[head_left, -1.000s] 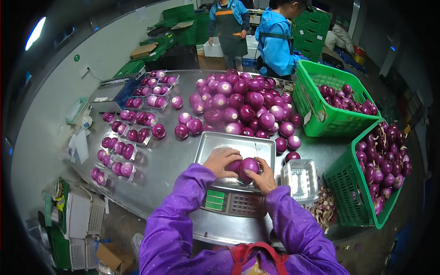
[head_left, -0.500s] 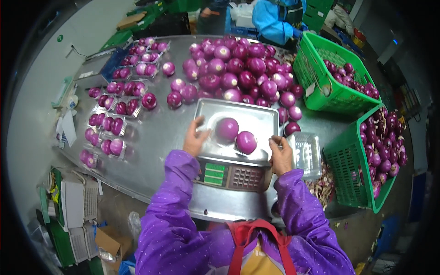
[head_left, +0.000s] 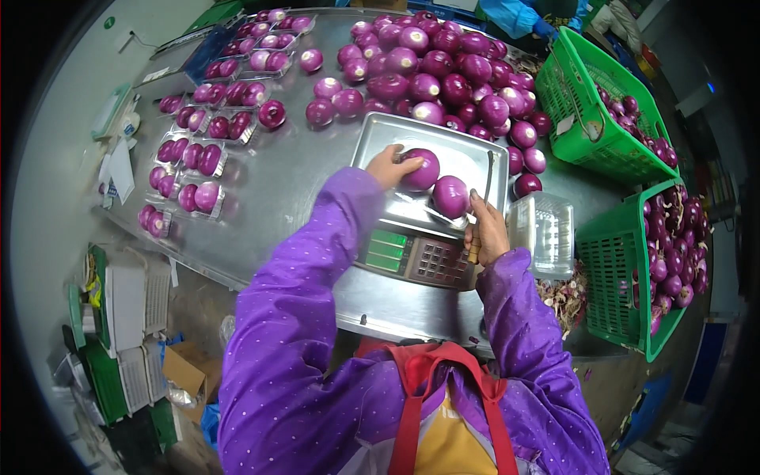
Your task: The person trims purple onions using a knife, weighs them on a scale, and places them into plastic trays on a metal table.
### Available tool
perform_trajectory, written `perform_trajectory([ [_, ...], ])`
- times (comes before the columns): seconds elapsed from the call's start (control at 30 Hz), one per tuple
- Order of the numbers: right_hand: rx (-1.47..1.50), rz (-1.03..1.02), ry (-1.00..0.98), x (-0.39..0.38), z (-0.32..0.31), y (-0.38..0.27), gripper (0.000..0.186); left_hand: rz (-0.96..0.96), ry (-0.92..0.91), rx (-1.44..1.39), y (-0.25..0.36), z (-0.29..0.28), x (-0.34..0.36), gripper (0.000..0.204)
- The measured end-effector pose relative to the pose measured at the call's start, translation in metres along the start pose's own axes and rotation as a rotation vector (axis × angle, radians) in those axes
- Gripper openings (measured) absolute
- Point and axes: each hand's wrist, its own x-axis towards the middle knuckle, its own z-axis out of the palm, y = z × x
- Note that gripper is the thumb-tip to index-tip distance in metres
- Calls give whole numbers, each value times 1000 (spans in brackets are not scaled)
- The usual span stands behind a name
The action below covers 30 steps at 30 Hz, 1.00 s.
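Two peeled red onions rest side by side on the steel pan (head_left: 380, 136) of a weighing scale, a clear plastic edge showing under the nearer one. My left hand (head_left: 388, 168) grips the farther left onion (head_left: 421, 169), thumb and fingers against its side. The other onion (head_left: 451, 196) sits just left of my right hand (head_left: 489, 231). That hand is closed round the wooden handle of a knife (head_left: 475, 245), its thin dark blade pointing away over the pan. Below the pan is the scale's panel (head_left: 412, 257) with green displays and a keypad.
A heap of peeled onions (head_left: 443, 71) lies behind the scale. Clear trays of onions (head_left: 207, 160) stand in rows at left. An empty clear tray (head_left: 546, 233) sits right of the scale, near onion skins (head_left: 564, 297). Green crates (head_left: 613, 269) of onions line the right side.
My left hand has moved from the pan's left edge onto the farther onion. My right hand has turned, and the knife in it now shows plainly. The view has shifted.
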Motion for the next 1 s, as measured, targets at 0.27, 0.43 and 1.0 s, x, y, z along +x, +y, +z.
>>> perform_trajectory([
  [0.27, -171, -87, -196, -34, 81, -16, 68, 94, 328, -361, -9, -69, -114, 71],
  [0.43, -372, -8, -554, -49, 154, 24, 72, -43, 649, -358, -61, -136, -200, 72],
  [1.0, -131, 262, -807, -3, 264, 108, 60, -239, 877, 758, -102, -138, -247, 86],
])
